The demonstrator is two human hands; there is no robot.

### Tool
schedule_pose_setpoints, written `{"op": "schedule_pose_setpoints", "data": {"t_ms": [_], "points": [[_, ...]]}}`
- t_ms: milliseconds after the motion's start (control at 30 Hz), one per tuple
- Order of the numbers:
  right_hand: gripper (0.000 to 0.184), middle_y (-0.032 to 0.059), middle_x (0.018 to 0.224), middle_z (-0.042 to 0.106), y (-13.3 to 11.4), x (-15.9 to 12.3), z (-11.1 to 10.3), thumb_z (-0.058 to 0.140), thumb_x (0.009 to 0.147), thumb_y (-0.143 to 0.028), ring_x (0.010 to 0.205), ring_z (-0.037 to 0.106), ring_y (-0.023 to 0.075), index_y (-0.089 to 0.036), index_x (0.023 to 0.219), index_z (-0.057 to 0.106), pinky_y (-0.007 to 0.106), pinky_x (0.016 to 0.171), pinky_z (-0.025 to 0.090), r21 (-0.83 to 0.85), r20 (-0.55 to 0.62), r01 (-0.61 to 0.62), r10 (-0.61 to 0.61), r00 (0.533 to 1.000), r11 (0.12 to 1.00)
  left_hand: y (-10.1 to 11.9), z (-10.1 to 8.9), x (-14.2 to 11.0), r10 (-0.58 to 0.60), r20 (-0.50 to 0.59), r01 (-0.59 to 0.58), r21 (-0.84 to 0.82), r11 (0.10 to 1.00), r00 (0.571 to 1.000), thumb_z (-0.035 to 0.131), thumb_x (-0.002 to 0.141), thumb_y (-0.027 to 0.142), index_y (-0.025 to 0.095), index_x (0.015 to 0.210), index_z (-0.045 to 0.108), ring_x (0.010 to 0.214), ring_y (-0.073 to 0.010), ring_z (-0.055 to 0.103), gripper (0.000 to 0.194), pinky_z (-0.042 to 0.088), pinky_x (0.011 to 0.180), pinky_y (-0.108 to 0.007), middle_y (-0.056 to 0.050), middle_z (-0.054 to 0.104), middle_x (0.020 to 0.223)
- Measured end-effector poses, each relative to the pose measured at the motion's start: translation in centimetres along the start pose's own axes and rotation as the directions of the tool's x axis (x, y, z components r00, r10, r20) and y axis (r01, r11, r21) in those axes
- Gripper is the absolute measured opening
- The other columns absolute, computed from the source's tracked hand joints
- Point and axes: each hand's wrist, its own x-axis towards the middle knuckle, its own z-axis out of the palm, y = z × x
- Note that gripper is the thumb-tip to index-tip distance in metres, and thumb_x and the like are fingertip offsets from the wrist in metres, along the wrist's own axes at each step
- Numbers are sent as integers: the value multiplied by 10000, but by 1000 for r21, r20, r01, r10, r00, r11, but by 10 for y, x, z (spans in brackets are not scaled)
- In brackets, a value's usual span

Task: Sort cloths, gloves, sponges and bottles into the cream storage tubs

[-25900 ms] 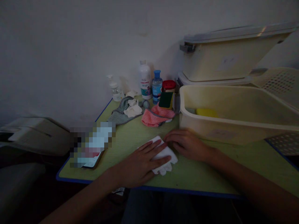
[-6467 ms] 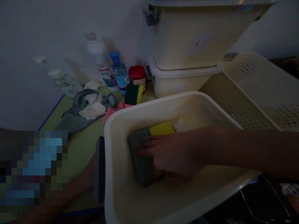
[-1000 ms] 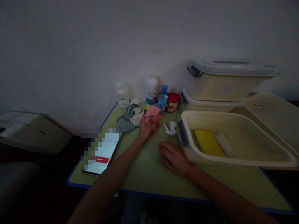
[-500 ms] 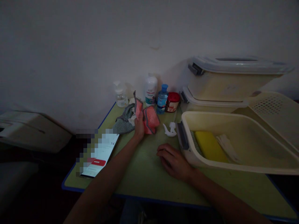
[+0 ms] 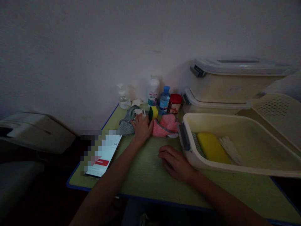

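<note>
My left hand (image 5: 142,128) reaches over the middle of the table with its fingers spread. Under and beside its fingertips are a crumpled white item (image 5: 139,112) and a grey-green cloth (image 5: 127,126). Just beyond the hand stands a yellow and dark green sponge (image 5: 153,113). To the right lies a folded pink cloth (image 5: 166,125) with a checked border, a bit of something white showing under its edge. My right hand (image 5: 175,161) rests on the table by the cream bin (image 5: 235,169), its fingers loosely curled and nothing visible in them.
A white bottle (image 5: 153,91), a blue bottle (image 5: 164,101), a red-lidded jar (image 5: 175,103) and a clear pump bottle (image 5: 124,99) stand along the wall. A phone (image 5: 103,157) lies at left. The bin holds a yellow pad (image 5: 211,147) and white gloves (image 5: 229,149). Lidded boxes (image 5: 235,88) are stacked behind.
My left hand has let go of the pink cloth, which now lies farther right over the white plastic piece. The hand has opened above the grey-green cloth. My right hand stays put.
</note>
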Motion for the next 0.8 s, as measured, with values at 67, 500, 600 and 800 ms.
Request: {"op": "schedule_pose_setpoints", "data": {"t_ms": [67, 500, 600, 800], "points": [[218, 96, 949, 552, 0, 1, -1, 423, 805, -35, 864, 527, 180, -174, 951, 505, 289, 729, 486, -1, 11, -3, 3, 1000, 1000, -2, 0, 1, 61, 100, -64, 19, 998, 993, 464, 843, 395, 158, 1026, 598, 1247, -380, 378, 328, 233, 1004, -636, -193, 488, 1272], [205, 89, 945, 554, 1, 2, -1, 438, 790, -26, 852, 529, 175, -173, 916, 504, 279, 716, 472, 10, 87, -38, 37, 996, 999, 6, -4, 12, 3, -345, -123, -329, 936, 939, 495, 753, 225, 129, 1236, 304, 1309, -292, 309, 528, 217, 1096, -493, -204, 354, 1339], [196, 85, 944, 551, 2, 2, -1, 448, 784, -32, 844, 527, 173, -174, 907, 504, 279, 715, 469, 5, 123, -45, 44, 991, 999, 23, -4, 28, 82, -363, -253, -454, 854, 928, 542, 715, 198, 159, 1256, 248, 1341, -279, 279, 617, 227, 1109, -452, -193, 308, 1370], [182, 83, 955, 553, 2, 3, -1, 459, 782, -41, 854, 524, 168, -164, 907, 509, 279, 735, 462, 10, 188, -56, 53, 981, 998, 64, 16, 77, -4, -130, -92, -718, 690, 992, 546, 711, 92, 164, 1254, 186, 1173, -197, 519, 655, 431, 973, -332, -184, 383, 1322]]}}
